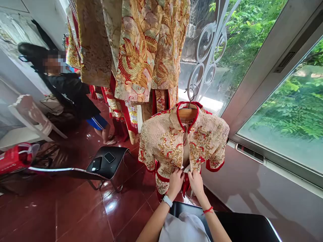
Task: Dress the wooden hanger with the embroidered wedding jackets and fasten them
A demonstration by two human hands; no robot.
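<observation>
A cream jacket (161, 137) with gold beading and red trim hangs in front of me on a wooden hanger (187, 113). Its neck is tied, and the front edges part below the collar. With bent fingers my left hand (176, 183) grips the lower front edge on the left side. Close beside it, my right hand (196, 183) pinches the opposite front edge. Pale cloth shows between the two hands; the exact fingertip hold is partly hidden. A watch is on my left wrist and a red cord on my right.
More embroidered garments (136, 57) hang behind the jacket. A black chair (113, 168) with two phones stands at left, and a black seat (239, 223) is below me. Another person (73, 90) is at far left. A phone (249, 153) lies on the window ledge.
</observation>
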